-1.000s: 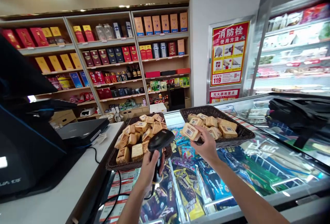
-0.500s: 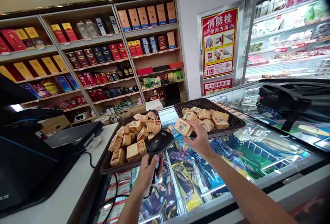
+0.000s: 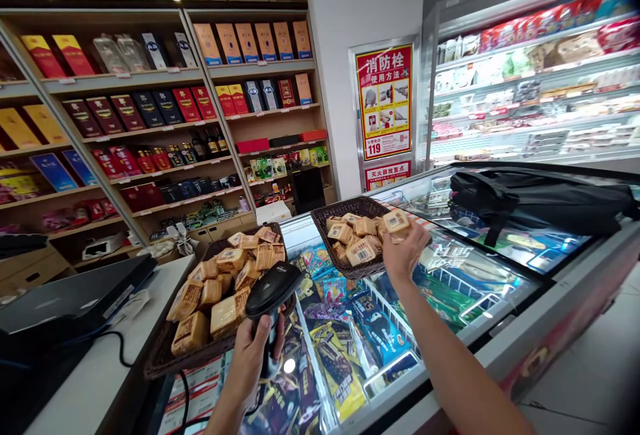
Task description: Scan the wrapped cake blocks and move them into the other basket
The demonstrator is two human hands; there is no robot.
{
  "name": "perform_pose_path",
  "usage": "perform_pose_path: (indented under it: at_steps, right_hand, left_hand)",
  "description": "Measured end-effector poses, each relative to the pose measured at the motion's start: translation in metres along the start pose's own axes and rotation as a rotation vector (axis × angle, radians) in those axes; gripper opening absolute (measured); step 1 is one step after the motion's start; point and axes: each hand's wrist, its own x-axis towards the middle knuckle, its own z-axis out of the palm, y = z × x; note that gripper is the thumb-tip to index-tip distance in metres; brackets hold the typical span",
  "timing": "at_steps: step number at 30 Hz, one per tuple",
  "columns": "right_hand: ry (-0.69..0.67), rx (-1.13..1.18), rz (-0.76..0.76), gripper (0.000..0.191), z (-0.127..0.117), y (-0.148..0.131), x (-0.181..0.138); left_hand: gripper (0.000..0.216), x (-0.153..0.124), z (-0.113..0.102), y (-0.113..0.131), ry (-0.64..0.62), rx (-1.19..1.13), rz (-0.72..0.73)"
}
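Observation:
My left hand [image 3: 255, 348] is wrapped round the handle of a black barcode scanner [image 3: 274, 286], its head slanting up and right. My right hand [image 3: 404, 249] grips a small wrapped tan packet [image 3: 397, 221] over the right side of the far wicker basket [image 3: 320, 216]. Several similar packets [image 3: 361, 252], some with barcodes showing, lie in that basket. The near wicker basket [image 3: 153, 363], left of the scanner, holds a heap of the same kind of packets [image 3: 231, 259]. What the packets contain, I cannot make out.
Both baskets rest on a glass-topped freezer [image 3: 350, 421] with bagged goods inside. A black bag [image 3: 540, 201] lies on its right part. On the left, a white counter [image 3: 107, 355] carries a dark machine [image 3: 75, 288] and cables. Shelves of boxes stand behind.
My right hand has carried the packet rightward, from the far basket's front left to its right side. The view has turned right. My left hand still holds the scanner.

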Motion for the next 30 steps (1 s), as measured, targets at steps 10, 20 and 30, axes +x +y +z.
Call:
perform_pose_path:
  at_steps: [10,20,30]
  right_hand:
    - [0.041,-0.194,-0.014,0.054,0.003,0.034,0.009]
    - [-0.996,0.170,-0.836,0.017,0.014,-0.095,-0.116]
    - [-1.697,-0.166,-0.772,0.054,0.060,-0.158,-0.126]
  left_hand:
    - [0.051,0.006,-0.007,0.017,0.322,-0.135,0.162]
    - [0.053,0.016,-0.028,0.028,0.761,-0.255,0.310]
    - [0.055,0.017,-0.030,0.016,0.670,-0.263,0.204]
